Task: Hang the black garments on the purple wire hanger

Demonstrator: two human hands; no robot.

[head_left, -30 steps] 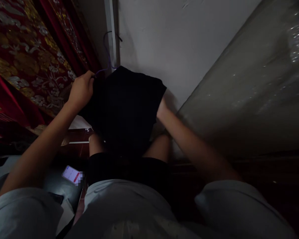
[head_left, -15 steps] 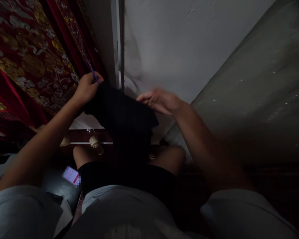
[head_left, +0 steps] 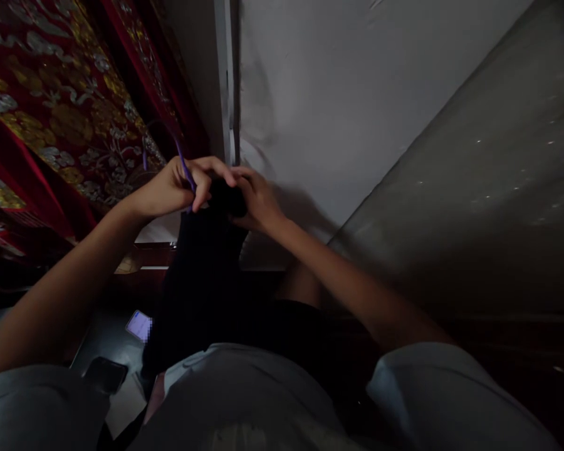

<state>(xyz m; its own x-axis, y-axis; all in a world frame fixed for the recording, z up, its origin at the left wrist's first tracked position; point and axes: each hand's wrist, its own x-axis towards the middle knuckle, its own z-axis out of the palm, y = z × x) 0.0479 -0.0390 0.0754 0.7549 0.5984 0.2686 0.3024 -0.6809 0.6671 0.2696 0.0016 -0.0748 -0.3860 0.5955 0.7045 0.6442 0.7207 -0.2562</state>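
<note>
A dark garment (head_left: pixel 207 269) hangs from my two hands down over my lap; its exact kind is lost in the dimness. My left hand (head_left: pixel 183 185) is closed on the garment's upper edge, and a thin purple strip (head_left: pixel 183 160), perhaps a hanger or cord, runs up out of its fingers. Close beside it, my right hand (head_left: pixel 261 200) curls round a bunched part of the same garment, its fingertips meeting those of the left. The lower folds merge with my dark shorts (head_left: pixel 296 326).
Red curtain (head_left: pixel 66 94) with gold and silver patterns hangs on the left. A pale wall or panel (head_left: pixel 333 94) stands ahead, with a shiny greyish sheet (head_left: pixel 474 188) at right. Lower left, a lit phone (head_left: pixel 138 326) and a dark object (head_left: pixel 106 374) lie on a dark surface.
My right hand has moved left to the garment's top edge beside my left hand. The garment has swung left and hangs more vertically, and it now covers the shoe seen before.
</note>
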